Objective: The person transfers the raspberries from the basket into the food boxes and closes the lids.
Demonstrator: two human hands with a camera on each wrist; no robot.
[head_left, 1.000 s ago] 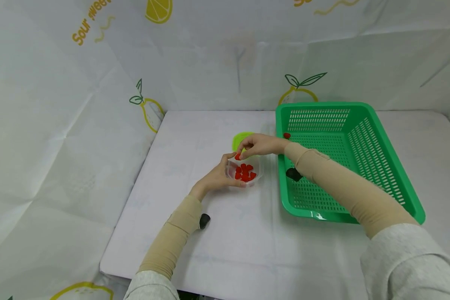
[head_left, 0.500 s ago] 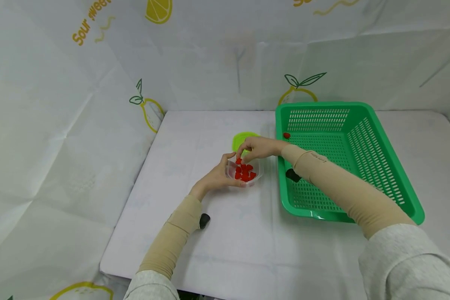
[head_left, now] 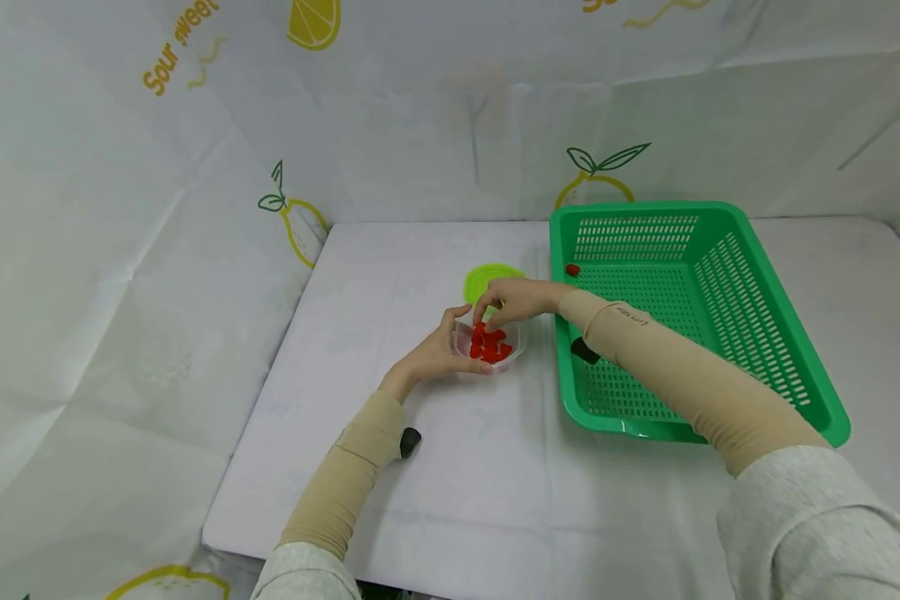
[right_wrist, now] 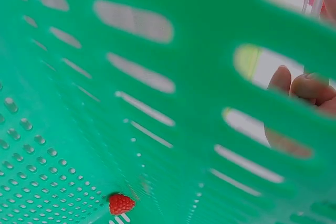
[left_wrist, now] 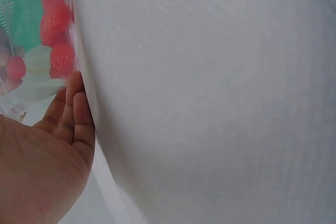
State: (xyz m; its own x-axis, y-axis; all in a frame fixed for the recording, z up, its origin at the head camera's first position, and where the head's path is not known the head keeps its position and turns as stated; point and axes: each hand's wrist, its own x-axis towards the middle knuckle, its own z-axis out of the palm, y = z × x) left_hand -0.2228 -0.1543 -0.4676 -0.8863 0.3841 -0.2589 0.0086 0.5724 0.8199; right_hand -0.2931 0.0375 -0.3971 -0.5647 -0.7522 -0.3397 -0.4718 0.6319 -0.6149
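Small clear plastic tub of red raspberries (head_left: 491,345) on the white table (head_left: 495,483), our left hand (head_left: 431,356) cupping its side, right hand (head_left: 515,300) pinching a berry over it, green slotted basket (head_left: 757,275) just beside.

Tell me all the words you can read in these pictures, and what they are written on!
"Sour sweet", yellow letters printed on the white lemon-patterned backdrop sheet, its last letter cut off by the top edge.
Yellow letters at the top edge of the same sheet, further right: cut off, unreadable.
Small dark lettering on the beige right sleeve: too small to read.
Nothing to read in either wrist view.
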